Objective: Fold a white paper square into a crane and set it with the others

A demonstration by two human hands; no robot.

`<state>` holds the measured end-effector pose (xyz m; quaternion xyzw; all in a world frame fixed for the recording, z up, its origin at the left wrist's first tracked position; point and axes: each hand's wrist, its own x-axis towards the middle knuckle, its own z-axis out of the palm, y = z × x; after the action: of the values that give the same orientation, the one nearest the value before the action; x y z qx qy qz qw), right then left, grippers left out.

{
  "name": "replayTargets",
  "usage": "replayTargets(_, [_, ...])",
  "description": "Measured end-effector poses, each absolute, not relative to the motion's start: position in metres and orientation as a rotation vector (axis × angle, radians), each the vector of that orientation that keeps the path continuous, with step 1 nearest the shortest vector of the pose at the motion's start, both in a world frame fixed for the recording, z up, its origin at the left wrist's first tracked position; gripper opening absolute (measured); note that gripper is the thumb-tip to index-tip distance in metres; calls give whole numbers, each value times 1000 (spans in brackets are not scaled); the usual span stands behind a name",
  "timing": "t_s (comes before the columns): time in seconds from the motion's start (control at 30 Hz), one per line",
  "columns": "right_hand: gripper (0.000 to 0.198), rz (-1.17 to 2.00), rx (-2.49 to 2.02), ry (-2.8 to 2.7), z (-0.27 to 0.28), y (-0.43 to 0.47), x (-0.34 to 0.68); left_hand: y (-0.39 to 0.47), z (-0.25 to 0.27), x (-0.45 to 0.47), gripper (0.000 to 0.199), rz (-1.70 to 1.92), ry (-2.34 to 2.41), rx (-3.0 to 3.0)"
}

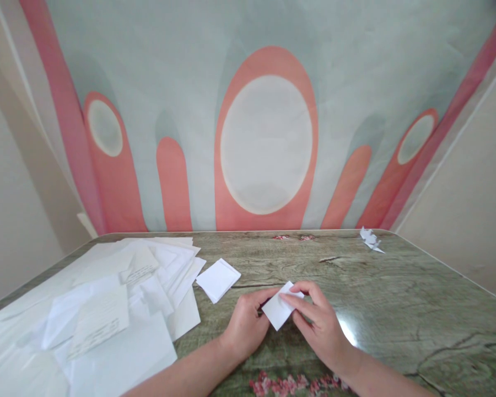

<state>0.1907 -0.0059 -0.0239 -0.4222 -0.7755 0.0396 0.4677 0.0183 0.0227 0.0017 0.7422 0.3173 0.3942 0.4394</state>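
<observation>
Between my two hands is a small white folded piece of paper [278, 315], held at a slant just above the table. My left hand [250, 320] grips its left edge, the thumb along the upper side and the other fingers partly hidden beneath. On the right, my right hand [318, 317] pinches the paper's other edge, with fingertips lying on its face. Left of the hands, a square white folded paper [219, 279] lies on the table, seemingly in several layers.
Loose white sheets [124, 353], some with printed text, spread in a heap over the table's left side. A small folded paper figure [371, 240] lies at the far right. The wood-patterned table [397, 309] ends at a patterned backdrop [198, 82].
</observation>
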Motion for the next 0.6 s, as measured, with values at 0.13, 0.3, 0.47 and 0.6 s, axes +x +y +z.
replayTargets(0.13, [40, 115, -1044, -1894, -25, -6, 191, 24, -1, 19, 36, 977, 794, 1718])
replayTargets(0.3, [35, 112, -1039, -1868, -25, -5, 193, 25, -2, 20, 32, 976, 800, 1651])
replayTargets(0.47, [34, 143, -1047, -1862, -26, -4, 193, 26, -4, 21, 28, 952, 759, 1599])
replayTargets(0.6, [30, 197, -1063, -1831, -28, -2, 194, 26, -5, 22, 37, 877, 645, 1531])
